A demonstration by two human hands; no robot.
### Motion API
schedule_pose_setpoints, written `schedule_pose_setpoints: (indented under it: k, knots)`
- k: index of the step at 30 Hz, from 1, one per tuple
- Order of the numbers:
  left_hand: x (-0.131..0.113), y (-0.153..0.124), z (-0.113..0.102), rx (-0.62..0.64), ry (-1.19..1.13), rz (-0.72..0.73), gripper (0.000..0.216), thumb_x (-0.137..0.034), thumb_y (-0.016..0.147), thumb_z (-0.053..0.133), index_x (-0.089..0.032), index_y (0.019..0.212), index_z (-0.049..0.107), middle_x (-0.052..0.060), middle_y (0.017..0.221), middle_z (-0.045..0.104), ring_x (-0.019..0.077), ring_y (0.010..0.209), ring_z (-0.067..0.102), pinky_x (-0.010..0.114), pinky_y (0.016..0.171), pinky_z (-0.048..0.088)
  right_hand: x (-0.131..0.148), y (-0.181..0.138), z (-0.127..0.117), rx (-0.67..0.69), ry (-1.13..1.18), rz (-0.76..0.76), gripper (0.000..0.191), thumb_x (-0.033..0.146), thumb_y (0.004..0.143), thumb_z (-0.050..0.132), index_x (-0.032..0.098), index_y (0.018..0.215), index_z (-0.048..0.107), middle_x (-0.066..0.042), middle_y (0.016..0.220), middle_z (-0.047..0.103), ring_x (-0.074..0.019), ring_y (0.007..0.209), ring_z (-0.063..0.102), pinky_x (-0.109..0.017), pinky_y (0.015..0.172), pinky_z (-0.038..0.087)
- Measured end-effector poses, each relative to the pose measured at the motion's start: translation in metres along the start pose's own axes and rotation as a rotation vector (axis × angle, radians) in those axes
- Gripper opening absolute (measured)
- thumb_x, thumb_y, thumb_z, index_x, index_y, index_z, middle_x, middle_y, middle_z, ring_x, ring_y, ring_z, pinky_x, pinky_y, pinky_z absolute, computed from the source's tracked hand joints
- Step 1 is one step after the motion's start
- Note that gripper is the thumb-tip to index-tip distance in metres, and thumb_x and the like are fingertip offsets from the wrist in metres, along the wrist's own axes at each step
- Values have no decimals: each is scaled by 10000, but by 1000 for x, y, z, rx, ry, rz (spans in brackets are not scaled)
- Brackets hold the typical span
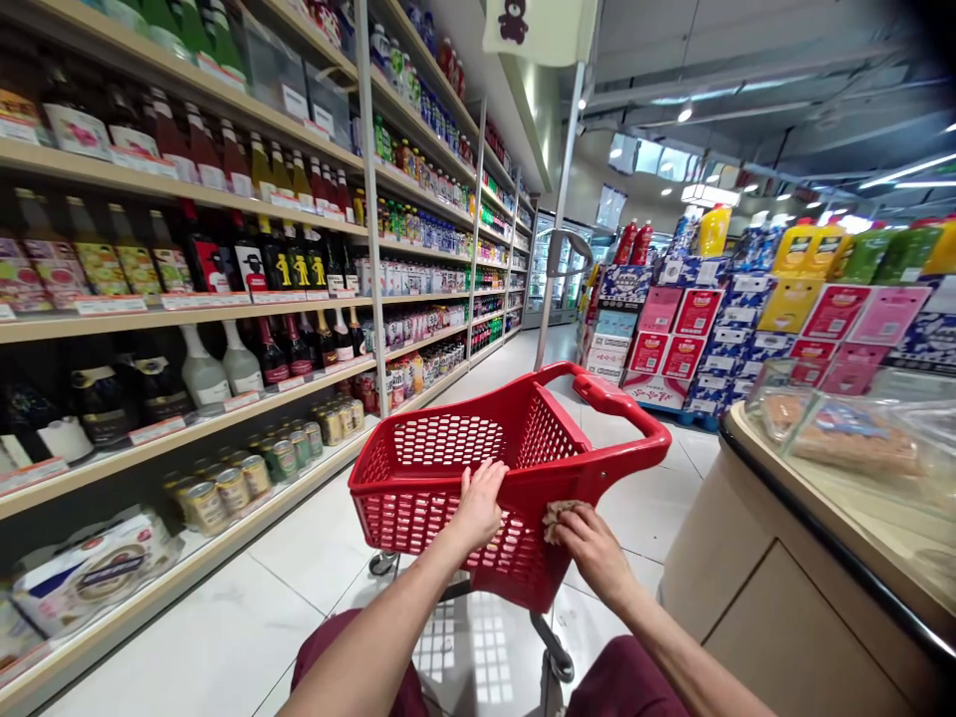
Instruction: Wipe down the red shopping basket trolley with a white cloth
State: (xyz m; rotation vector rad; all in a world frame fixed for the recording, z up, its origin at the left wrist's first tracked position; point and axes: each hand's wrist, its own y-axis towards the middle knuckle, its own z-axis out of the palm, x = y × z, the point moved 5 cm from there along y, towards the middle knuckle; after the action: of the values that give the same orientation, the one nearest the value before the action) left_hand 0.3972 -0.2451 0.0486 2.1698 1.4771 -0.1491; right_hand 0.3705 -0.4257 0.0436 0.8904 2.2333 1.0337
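A red plastic shopping cart (433,430) with perforated sides stands side-on in front of me, its looped handle toward the right. My left hand (482,500) lies over the cart's near top rim, fingers bent across it toward the inside. With my right hand (590,543) I press a crumpled beige cloth (559,520) against the near side panel, below the handle end. Fingers are closed on that cloth, and part of it is hidden beneath them. No goods show in the visible part of the basket.
Shelves (186,329) of bottles and cans run along the left. On the right is a rounded counter (747,528) with packaged food under a clear cover. Stacked drink cartons (676,334) stand behind it. A metal pole (557,219) rises beyond the cart from the tiled floor (291,568).
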Motion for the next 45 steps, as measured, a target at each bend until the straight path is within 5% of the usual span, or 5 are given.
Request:
schedule_pose_setpoints:
  k: [9,16,25,34,45]
  knots:
    - [82,-42,-33,-162,135,-176,626,23,597,351,-128,1193,466,104,1306,454,213,1279,289,515,1055,176,22,1,19,-41,-11,88,197,175,841,435,234,804,619,-19,830,631,-185,867,516,-351,771,426]
    - [83,-43,-33,6,65,-149,660,32,593,346,-126,1228,435,81,1351,401,177,1298,241,457,1077,140,68,38,54,-144,205,73,212,154,832,431,202,971,584,-64,1035,554,-187,1011,479,-381,902,420]
    - [174,-94,-98,-55,-7,-439,565,45,611,343,-208,1060,576,23,1192,559,162,1206,386,429,1078,162,146,58,96,38,312,-94,261,131,799,451,154,1027,574,-83,954,581,-200,963,493,-376,866,439]
    - [181,-101,-93,-41,-82,-394,548,33,636,328,-171,1082,574,48,1248,518,144,1250,330,356,1070,232,225,98,153,133,271,-229,169,154,827,457,181,896,609,-50,825,580,-164,846,498,-312,768,451]
    - [177,-104,-100,48,-132,-397,559,6,655,347,-179,1147,536,48,1314,454,157,1296,246,382,1093,158,214,85,145,112,201,-212,204,122,820,437,181,910,610,-59,814,565,-167,787,481,-290,686,449]
